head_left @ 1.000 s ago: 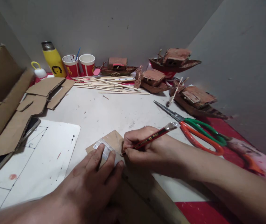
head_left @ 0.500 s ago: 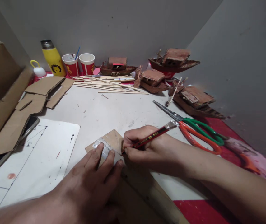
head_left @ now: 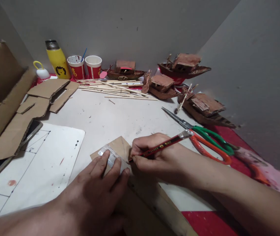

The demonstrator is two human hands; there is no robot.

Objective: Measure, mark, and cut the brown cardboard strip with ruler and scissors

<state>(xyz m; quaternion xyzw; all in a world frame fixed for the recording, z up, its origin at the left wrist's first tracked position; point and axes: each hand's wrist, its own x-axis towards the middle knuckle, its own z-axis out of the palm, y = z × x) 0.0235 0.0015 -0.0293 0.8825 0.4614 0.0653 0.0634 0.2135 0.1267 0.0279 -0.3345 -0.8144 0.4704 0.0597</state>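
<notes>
My right hand [head_left: 148,152] is closed round a dark red pencil [head_left: 164,145], whose lower end meets the cardboard at the edge of a clear ruler. Fingers spread, my left hand [head_left: 100,185] presses the transparent ruler [head_left: 110,157] down onto a brown cardboard strip [head_left: 121,146]. Thin drawn lines show on the far end of that strip. Its near part runs toward me beneath both hands, in shadow and partly covered. Beyond my right wrist lie large scissors [head_left: 189,125] with one green and one orange handle, blades partly open.
Left are a paper with drawn lines [head_left: 41,170], a phone [head_left: 33,132] and cardboard pieces [head_left: 39,106]. At the back stand a yellow bottle [head_left: 57,62], paper cups [head_left: 93,67], thin wooden sticks [head_left: 115,88] and several brown model boats [head_left: 163,85].
The camera view has shifted slightly. The pencil's upper end leans a little lower to the right, while its tip stays by the ruler. My left hand keeps its place on the ruler.
</notes>
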